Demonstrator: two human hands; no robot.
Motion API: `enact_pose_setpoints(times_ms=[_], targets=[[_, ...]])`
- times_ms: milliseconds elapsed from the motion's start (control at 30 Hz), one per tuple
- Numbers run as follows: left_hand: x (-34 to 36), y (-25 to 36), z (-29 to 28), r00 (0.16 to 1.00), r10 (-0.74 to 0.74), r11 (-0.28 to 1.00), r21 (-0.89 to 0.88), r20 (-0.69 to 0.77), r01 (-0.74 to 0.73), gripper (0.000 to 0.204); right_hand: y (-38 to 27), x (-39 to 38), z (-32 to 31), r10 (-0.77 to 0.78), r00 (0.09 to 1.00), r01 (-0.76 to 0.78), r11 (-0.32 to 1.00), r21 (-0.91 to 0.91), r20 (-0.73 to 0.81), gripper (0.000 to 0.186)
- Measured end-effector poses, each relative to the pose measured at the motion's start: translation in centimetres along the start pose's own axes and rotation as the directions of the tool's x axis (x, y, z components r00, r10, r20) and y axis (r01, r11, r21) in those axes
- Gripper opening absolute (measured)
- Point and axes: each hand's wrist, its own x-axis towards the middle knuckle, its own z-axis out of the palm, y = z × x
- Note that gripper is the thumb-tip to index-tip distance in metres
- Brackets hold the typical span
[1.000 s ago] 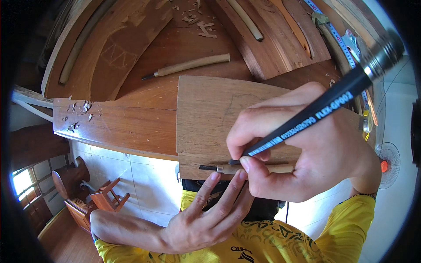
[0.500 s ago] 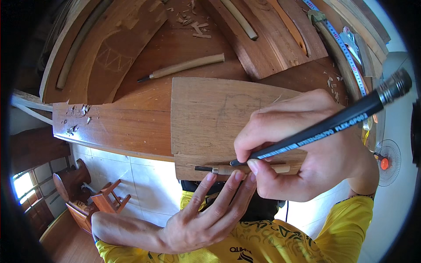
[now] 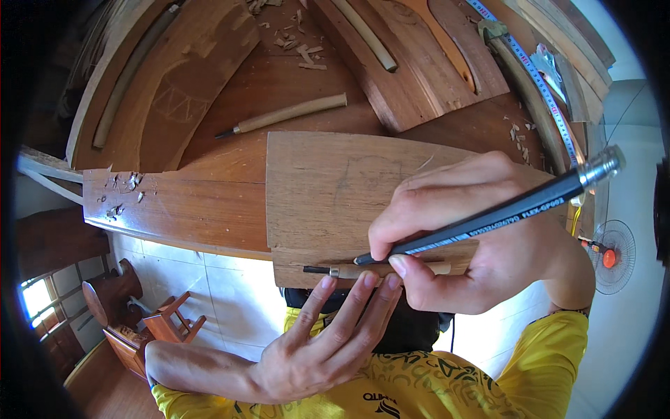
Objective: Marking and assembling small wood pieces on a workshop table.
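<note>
A flat wooden board (image 3: 303, 202) lies in front of me with a faint pencil drawing on its face. Along its near edge rests a small carving chisel (image 3: 349, 272) with a dark blade, a metal ferrule and a wooden handle. My left hand (image 3: 314, 356) has its fingers stretched out and slightly spread, their tips against the near side of the chisel handle. Pinched between the thumb and fingers of my right hand (image 3: 460, 192) is a black mechanical pencil (image 3: 481, 225). Its tip points left, just beyond the handle. The right hand covers the board's right part.
Another wood-handled chisel (image 3: 293, 114) lies on the table (image 3: 174, 202) beyond the board. Carved wooden pieces (image 3: 209, 70) stand at far left and far right (image 3: 433, 84). Wood shavings (image 3: 307, 56), a blue tape measure (image 3: 537, 80), a wooden chair (image 3: 167, 318) and a fan (image 3: 611, 258) are around.
The pencil's back end has tipped lower and to the left, and its tip has slid slightly left along the handle. My left fingertips stay at the chisel. The whole view has shifted a little.
</note>
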Motion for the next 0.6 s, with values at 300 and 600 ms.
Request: enact_pose_setpoints(times_ms=[300,600], targets=[[-0.17,0.02,0.06,1.000,0.001,1.000,0.030,0.007,-0.002,0.051,-0.02,0.14,0.49,0.024,1.000,-0.024,1.000,0.004,-0.002,0.015],[-0.14,0.01,0.04,1.000,0.006,1.000,0.010,0.012,-0.006,0.051,0.07,-0.10,0.51,-0.012,1.000,0.012,1.000,-0.011,-0.025,0.015]])
